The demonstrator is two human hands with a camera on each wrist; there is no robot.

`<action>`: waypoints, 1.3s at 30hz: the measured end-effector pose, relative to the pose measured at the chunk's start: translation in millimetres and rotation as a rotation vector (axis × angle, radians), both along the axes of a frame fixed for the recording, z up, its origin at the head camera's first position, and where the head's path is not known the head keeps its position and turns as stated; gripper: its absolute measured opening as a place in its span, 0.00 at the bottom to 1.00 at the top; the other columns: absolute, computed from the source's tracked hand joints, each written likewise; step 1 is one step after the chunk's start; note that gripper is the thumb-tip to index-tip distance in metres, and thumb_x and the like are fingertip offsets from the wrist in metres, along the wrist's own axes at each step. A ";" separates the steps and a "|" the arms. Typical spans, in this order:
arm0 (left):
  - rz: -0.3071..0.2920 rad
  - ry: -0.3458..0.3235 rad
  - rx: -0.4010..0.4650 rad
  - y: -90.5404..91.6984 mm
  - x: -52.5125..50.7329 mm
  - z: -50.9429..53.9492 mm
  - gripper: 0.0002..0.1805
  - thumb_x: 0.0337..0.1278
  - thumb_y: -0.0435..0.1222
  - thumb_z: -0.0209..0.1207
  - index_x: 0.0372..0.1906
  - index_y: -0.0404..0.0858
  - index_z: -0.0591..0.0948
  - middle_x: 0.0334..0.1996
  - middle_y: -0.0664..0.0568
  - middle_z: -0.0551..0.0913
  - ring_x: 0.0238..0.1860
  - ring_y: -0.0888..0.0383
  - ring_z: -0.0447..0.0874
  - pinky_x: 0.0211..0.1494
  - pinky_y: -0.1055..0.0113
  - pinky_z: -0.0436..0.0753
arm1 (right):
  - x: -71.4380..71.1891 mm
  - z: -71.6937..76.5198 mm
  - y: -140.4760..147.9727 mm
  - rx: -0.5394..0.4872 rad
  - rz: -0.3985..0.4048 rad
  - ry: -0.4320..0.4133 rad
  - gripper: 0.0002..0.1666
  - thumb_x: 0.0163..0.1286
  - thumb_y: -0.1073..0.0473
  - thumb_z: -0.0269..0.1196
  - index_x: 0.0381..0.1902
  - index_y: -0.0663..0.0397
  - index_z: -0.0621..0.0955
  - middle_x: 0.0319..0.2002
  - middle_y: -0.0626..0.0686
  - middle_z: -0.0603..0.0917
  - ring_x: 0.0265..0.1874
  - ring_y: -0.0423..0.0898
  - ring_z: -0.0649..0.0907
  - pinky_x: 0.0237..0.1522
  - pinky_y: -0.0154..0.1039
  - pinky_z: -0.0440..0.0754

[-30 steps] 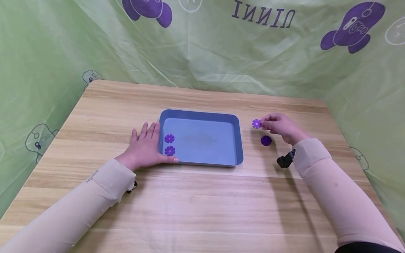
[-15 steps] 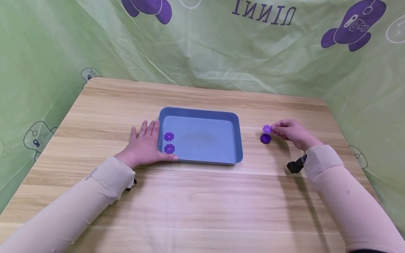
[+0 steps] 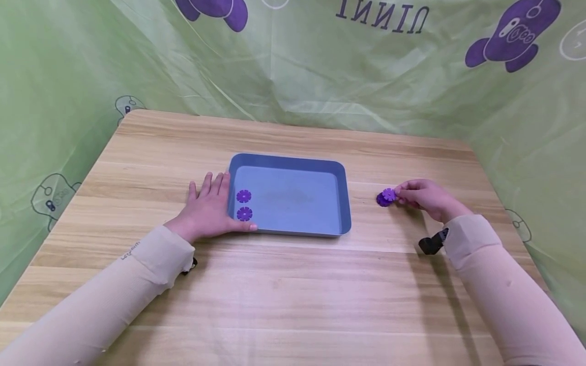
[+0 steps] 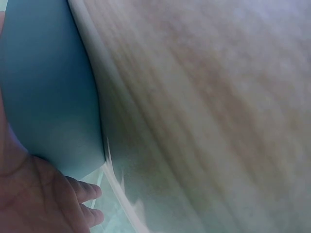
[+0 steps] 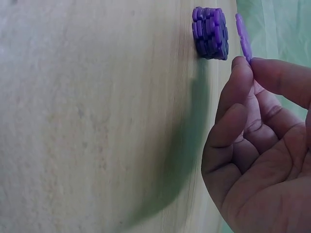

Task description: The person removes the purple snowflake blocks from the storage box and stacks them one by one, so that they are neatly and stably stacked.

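Note:
Pinched between thumb and index finger of the right hand (image 3: 426,197) is a purple flower-shaped disc (image 3: 388,194). In the right wrist view this disc (image 5: 244,38) hangs just above a stack of purple discs (image 5: 210,33), with a gap between. The left hand (image 3: 206,207) lies spread at the left end of a blue tray (image 3: 342,203), its thumb along the near rim. Two purple discs, a farther one (image 3: 244,196) and a nearer one (image 3: 244,214), lie inside at the tray's left. In the left wrist view the palm (image 4: 34,194) is beside the tray wall (image 4: 53,87).
The wooden table (image 3: 284,300) extends around the tray. A green printed curtain (image 3: 297,76) hangs behind the table and at both sides. A black wrist device (image 3: 432,243) hangs under the right sleeve, low over the table.
The right hand has moved right and toward the near side, bringing its disc from beyond the stack to over it. The left hand stays at the tray. The head view has shifted slightly.

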State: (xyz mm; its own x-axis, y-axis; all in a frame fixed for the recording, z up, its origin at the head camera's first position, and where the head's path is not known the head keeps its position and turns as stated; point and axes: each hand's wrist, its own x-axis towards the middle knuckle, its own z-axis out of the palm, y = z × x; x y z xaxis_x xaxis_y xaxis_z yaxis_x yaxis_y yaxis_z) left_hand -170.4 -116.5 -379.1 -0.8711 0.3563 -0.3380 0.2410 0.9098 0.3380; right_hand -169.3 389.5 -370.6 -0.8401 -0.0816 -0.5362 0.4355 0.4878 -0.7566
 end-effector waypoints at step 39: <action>-0.002 -0.020 -0.003 -0.7 -0.5 2.4 0.86 0.34 0.83 0.60 0.81 0.28 0.34 0.82 0.33 0.35 0.80 0.34 0.26 0.74 0.33 0.23 | 1.5 -2.5 1.8 0.059 0.058 -0.021 0.13 0.81 0.60 0.55 0.52 0.66 0.77 0.35 0.44 0.85 0.34 0.37 0.81 0.36 0.33 0.78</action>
